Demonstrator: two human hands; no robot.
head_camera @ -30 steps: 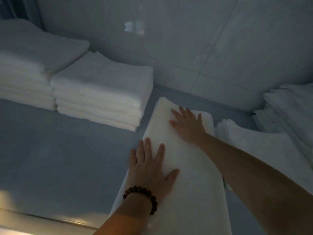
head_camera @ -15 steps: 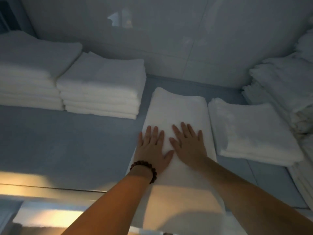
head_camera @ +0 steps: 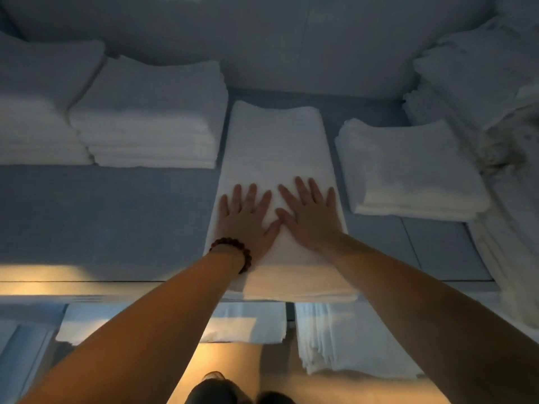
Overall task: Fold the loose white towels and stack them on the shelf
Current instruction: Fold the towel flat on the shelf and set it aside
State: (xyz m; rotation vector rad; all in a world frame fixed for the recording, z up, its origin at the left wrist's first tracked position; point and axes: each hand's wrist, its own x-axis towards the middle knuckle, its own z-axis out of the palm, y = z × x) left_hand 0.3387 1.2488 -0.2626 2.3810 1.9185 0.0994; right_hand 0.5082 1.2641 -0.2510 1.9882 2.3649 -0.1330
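**Flat palms on a long folded towel, near end over the shelf lip**

Straight, fanned apart, pinching nothing: fingers of both hands laid flat on cloth. Left hand and right hand side by side, thumbs almost touching, pressing down on the near half of the folded towel. Around the left wrist, a beaded bracelet.

Directly under the palms and stretching on ahead of the fingertips: the towel, a long narrow band on the shelf. Long axis straight away from the body, toward the back wall. Far end close to that wall, near end hanging slightly over the shelf's front edge. Neither hand nearer than the other, each covering its own half of the width.

Judged from this: a smoothing press, with one more fold across the long axis probably still due, to match the squarer neighbours. For that, a reach forward along the axis to the far end, well beyond the fingertips, or a lift of the overhanging near end.

Further out, just beside the towel on the left, a tall stack of folded towels, with another stack beyond. On the right, near but apart, a low folded pile. At far right, a loose heap. Below the shelf, more white towels.
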